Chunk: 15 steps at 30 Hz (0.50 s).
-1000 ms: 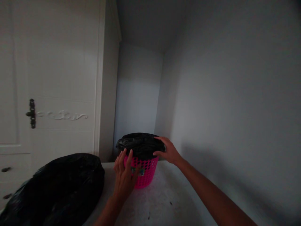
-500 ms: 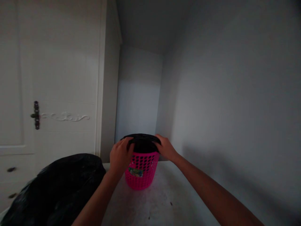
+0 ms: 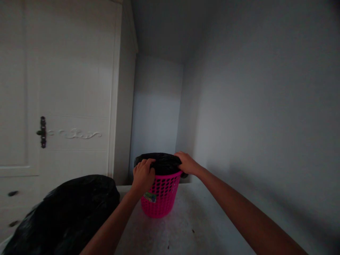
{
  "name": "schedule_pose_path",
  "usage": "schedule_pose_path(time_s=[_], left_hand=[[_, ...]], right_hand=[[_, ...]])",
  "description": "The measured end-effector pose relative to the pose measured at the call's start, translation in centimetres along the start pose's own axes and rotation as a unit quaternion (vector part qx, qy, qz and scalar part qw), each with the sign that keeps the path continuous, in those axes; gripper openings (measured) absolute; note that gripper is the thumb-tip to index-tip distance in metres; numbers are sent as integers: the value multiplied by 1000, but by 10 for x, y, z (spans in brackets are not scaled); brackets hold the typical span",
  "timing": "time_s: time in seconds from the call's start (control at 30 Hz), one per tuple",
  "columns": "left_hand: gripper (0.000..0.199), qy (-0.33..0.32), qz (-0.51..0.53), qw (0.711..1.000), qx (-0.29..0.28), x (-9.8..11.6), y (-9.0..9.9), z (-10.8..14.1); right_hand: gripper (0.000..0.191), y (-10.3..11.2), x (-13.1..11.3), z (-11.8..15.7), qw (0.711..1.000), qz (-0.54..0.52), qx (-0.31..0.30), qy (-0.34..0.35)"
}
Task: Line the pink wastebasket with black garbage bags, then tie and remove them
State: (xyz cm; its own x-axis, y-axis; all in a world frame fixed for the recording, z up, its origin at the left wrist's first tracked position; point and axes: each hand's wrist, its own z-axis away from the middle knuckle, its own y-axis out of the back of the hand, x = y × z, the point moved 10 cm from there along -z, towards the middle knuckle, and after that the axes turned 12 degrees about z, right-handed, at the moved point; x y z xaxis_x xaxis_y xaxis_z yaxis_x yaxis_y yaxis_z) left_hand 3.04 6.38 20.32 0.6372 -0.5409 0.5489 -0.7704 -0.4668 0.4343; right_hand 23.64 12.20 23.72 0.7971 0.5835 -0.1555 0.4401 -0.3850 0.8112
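A pink plastic basket with holes in its sides stands upright on the pale surface. A black plastic bag lines its inside and folds over part of the rim. My left hand is closed over the near left rim, fingers pressing on the bag. On the right side of the rim, my right hand grips the bag's edge, with a bit of black plastic hanging below it. A small colored label on the basket is partly covered by my left wrist.
A large dark plastic bag bulges at the lower left. Behind it stands a white wardrobe with a dark handle. A grey wall runs along the right. Small dark specks lie on the surface.
My left hand has slid slightly right along the rim. The basket has turned a little, its label shifting left, and black plastic now shows outside the right rim.
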Motion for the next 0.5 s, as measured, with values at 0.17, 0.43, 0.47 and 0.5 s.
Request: schedule_pose_path(time_s=[0.17,0.43,0.47,0.5], left_hand=[[27,-31,42,999,-6,-5,10,-7],[24,-65,132,988,-38,-4,15,-14],[23,-68,143,986,-43,-4,17,-14],[22,-70,153,985,-47,-3,18,-13]], right_hand=[[32,7,72,10,995,-16,23,-95],[25,-23,118,30,964,-145,61,-214],[28,-28,116,28,958,-181,58,-214],[30,-31,114,25,951,-217,57,-211]])
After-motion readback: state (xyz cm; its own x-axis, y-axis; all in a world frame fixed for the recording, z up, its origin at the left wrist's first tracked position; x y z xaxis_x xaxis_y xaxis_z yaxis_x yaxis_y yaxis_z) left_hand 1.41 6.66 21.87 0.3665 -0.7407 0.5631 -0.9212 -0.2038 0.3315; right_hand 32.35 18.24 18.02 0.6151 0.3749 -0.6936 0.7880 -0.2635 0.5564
